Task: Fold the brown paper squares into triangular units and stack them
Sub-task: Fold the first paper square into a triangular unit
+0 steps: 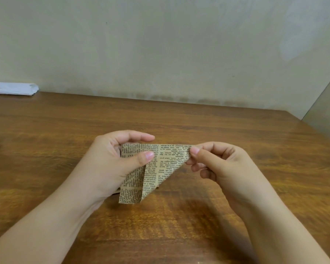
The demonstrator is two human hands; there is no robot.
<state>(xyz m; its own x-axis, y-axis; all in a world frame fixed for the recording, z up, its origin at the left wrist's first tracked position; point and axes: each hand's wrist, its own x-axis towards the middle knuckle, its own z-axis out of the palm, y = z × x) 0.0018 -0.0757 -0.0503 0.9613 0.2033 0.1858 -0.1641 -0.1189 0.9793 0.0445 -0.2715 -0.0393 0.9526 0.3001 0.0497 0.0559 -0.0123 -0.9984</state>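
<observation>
A brown paper square printed with newspaper text hangs in the air above the wooden table, partly folded into a triangle shape. My left hand grips its left side, thumb on the front and fingers behind. My right hand pinches the upper right corner between thumb and forefinger. The paper's lower point droops toward the table. Under the paper a dark edge shows, too hidden to identify.
A folded white cloth or paper bundle lies at the table's far left corner by the wall. The beige wall runs along the table's back edge. The table's right edge slants down at the right.
</observation>
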